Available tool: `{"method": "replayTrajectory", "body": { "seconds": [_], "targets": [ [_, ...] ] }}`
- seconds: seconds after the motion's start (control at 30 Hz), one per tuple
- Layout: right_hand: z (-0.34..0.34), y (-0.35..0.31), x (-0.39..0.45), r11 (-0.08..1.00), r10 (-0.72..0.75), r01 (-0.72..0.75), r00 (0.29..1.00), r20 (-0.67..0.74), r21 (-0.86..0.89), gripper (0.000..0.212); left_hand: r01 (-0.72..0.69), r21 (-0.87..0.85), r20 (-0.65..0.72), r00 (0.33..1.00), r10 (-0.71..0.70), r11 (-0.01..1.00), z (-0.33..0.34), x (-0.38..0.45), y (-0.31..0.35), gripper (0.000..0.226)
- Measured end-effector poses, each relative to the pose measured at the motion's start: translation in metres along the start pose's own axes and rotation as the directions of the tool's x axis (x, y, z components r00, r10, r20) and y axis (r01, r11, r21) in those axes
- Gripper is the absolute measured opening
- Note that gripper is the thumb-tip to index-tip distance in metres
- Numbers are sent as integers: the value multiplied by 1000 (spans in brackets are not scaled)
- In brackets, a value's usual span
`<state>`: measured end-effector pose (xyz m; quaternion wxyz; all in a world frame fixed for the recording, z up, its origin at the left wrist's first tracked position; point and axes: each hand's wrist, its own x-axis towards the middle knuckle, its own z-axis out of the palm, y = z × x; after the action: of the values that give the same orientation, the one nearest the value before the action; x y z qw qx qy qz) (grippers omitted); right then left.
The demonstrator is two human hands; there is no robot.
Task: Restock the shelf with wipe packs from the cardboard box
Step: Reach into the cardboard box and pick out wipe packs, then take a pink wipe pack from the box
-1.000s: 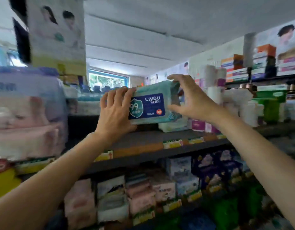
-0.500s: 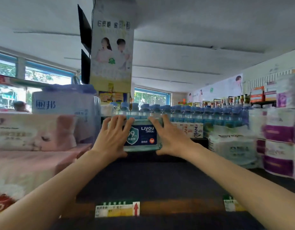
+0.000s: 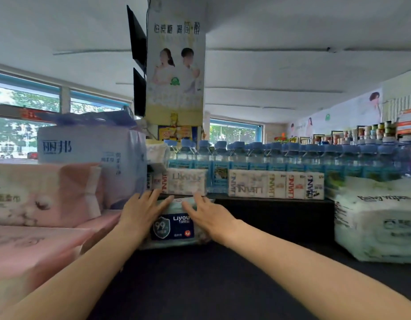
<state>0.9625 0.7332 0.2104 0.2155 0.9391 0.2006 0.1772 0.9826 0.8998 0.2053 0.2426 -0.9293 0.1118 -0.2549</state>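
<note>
A pale green wipe pack [image 3: 173,229] with a dark blue "Liyou" label lies on the dark top shelf [image 3: 223,285], label facing me. My left hand [image 3: 142,211] presses on its left end, fingers stretched over the top. My right hand [image 3: 208,217] holds its right end the same way. Both forearms reach in from the lower corners. The cardboard box is out of view.
Pink tissue packs [image 3: 38,204] and a tall blue-white tissue bundle [image 3: 91,153] crowd the left. White baby-wipe packs [image 3: 380,218] stack on the right. Behind the pack stand small tissue packs [image 3: 269,184] and a row of water bottles [image 3: 292,158]. A poster-covered pillar [image 3: 175,65] rises behind.
Both hands carried the wipe pack from mid-air up onto the top shelf and lowered it. It now rests on the shelf surface, with my fingers flattened over its top.
</note>
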Motion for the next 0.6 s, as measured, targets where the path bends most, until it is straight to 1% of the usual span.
{"method": "replayTrajectory", "body": {
  "seconds": [0.07,0.13,0.17,0.23,0.3,0.4,0.43,0.5,0.57,0.6],
  "targets": [
    [3,8,-4,997,-65,66,998,21,-37,72,36,-16,20,999,-36,999,1,5,-3,62],
    [-3,17,-11,997,-76,76,997,25,-8,65,61,-29,64,996,-59,998,-8,6,-2,63],
    [-10,20,-16,998,-63,63,998,14,14,64,52,-25,70,996,-50,998,-14,4,1,64],
    [-26,22,-33,999,0,0,1000,6,36,63,-22,-26,49,999,24,999,-33,-3,13,64],
    [-42,25,-61,993,98,-101,994,54,59,57,-112,-74,-15,994,111,991,-55,-16,27,56],
    [-63,32,-121,970,234,-239,964,125,32,39,-267,-232,-163,959,233,936,-90,-38,53,36],
    [-69,32,-146,959,278,-284,950,140,21,35,-329,-282,-210,938,277,901,-103,-47,65,33],
    [-79,26,-203,926,372,-376,910,183,-10,30,-465,-293,-339,868,363,836,-131,-71,95,31],
    [-86,12,-270,889,453,-454,852,263,-62,29,-608,-256,-479,755,448,751,-158,-105,134,32],
    [-89,2,-307,867,489,-494,811,321,-74,29,-689,-248,-538,683,494,682,-171,-127,158,34]
  ]
}}
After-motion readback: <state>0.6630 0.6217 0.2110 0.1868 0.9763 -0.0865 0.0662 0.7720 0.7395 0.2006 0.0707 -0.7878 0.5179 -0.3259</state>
